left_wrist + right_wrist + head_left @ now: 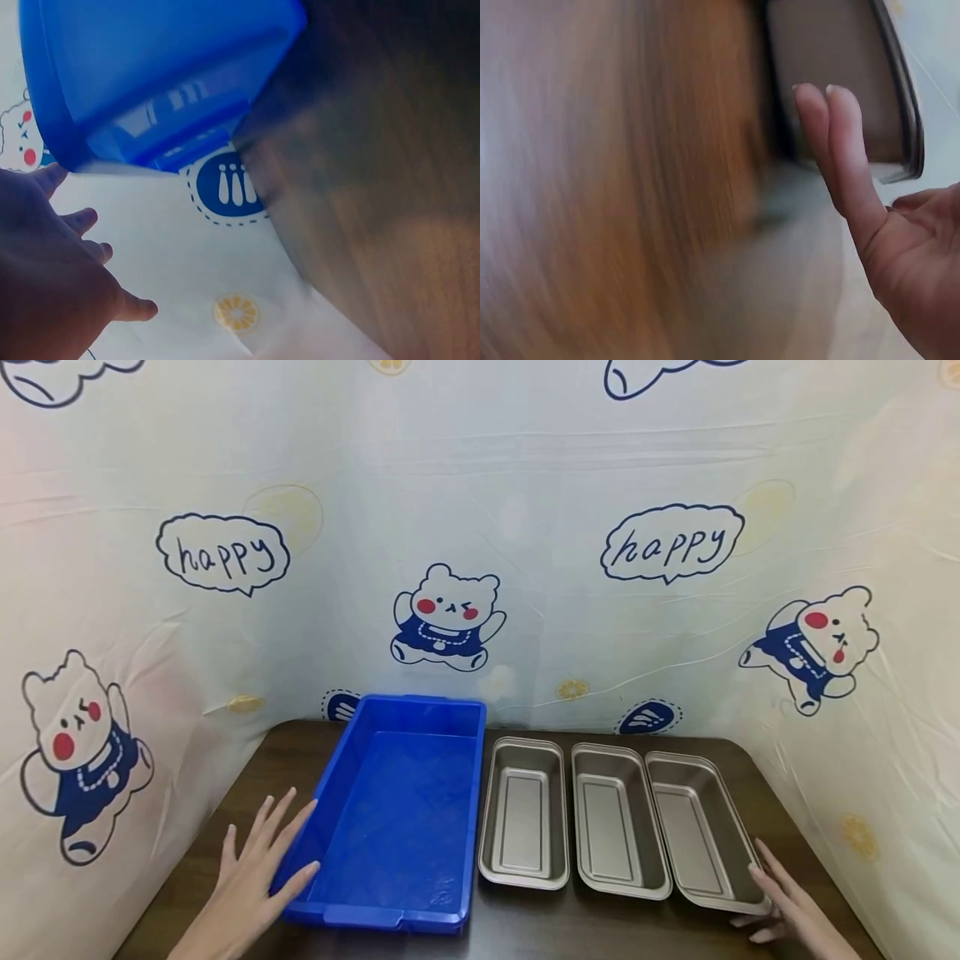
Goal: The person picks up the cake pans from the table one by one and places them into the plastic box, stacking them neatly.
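An empty blue plastic bin (pixel 397 827) sits on the dark wooden table (pixel 240 777). My left hand (pixel 258 864) lies with straight spread fingers against the bin's left wall near its front corner. In the left wrist view the blue bin (pixel 150 75) fills the top and my left hand (pixel 52 277) shows spread fingers. Three empty metal loaf pans stand side by side: left pan (pixel 522 814), middle pan (pixel 618 822), right pan (pixel 701 831). My right hand (pixel 783 902) has straight fingers at the right pan's front right corner; in the right wrist view its fingers (pixel 840 142) lie beside that pan (pixel 840 90).
A white curtain with cartoon bears (pixel 447 618) and "happy" bubbles surrounds the table on the back and both sides. Bare dark wood (pixel 600 927) shows in front of the pans and bin.
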A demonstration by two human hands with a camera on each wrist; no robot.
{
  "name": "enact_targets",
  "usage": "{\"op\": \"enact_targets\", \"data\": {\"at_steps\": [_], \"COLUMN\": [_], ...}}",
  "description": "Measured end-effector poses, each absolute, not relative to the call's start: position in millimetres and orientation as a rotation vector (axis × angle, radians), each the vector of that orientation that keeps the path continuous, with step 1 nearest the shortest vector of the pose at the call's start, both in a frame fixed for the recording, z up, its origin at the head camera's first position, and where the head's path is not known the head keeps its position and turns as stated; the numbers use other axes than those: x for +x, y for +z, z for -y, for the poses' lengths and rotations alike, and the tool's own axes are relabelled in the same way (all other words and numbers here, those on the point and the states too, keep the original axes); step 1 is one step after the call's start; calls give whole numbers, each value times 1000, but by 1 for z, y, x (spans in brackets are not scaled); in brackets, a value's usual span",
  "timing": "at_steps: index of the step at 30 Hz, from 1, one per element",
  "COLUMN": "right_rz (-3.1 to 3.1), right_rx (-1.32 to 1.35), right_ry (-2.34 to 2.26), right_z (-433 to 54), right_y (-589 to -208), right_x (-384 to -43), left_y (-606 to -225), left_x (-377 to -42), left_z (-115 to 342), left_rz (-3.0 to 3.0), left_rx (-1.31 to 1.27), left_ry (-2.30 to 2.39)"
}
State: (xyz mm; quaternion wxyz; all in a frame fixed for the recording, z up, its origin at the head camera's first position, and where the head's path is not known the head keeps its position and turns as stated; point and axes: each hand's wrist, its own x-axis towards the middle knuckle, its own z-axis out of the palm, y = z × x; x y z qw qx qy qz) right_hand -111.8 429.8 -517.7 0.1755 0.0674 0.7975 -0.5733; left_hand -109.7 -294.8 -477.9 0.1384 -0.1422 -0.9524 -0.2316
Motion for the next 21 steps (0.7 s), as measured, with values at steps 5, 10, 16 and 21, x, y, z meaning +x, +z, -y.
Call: {"op": "enact_targets", "data": {"at_steps": [5, 10, 16, 21], "right_rz": [-2027, -1460, -1085, -1041], "right_rx": [7, -462, -677, -717], "right_ry": [-1910, -2278, -2328, -2313], "right_z": [-436, -445, -448, -450], "right_y": [-535, -549, -552, -550], "right_x": [-112, -115, -118, -118], "left_y": [-484, -488, -491, -494], "left_x": [-100, -96, -91, -88], "left_z": [289, 287, 285, 287], "left_rz": [2763, 2807, 2878, 2913], "left_rx": [-444, -448, -414, -379], "left_ry": [-641, -639, -634, -598]}}
